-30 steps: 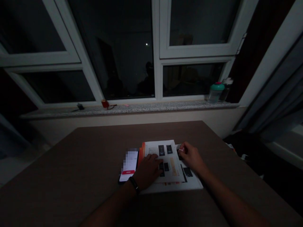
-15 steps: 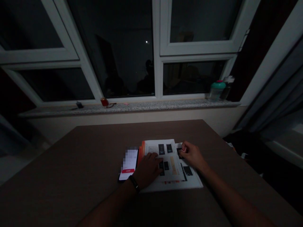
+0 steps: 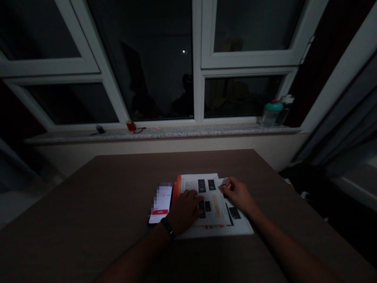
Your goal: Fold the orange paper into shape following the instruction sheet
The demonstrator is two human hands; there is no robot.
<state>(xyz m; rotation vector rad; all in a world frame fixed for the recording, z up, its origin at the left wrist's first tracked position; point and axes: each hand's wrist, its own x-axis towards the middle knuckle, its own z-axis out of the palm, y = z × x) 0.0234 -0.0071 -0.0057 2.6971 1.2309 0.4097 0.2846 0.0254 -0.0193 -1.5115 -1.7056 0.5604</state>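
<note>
An open printed brochure with an orange spine edge and dark product pictures lies on the brown table. My left hand, with a black wristband, rests palm down on the brochure's left page and holds nothing. My right hand pinches the right edge of the upper page between its fingertips. A smartphone with a lit screen and a red button lies against the brochure's left side, next to my left hand. Its screen content is blurred.
The table's far edge meets a cream wall below a granite windowsill. On the sill stand a green-lidded plastic bottle, a small red object and glasses. Dark curtains hang at the right.
The view has levelled and tilted slightly lower. My right hand has shifted a little, its fingertips still at the page edge. My left hand and the phone stay in place.
</note>
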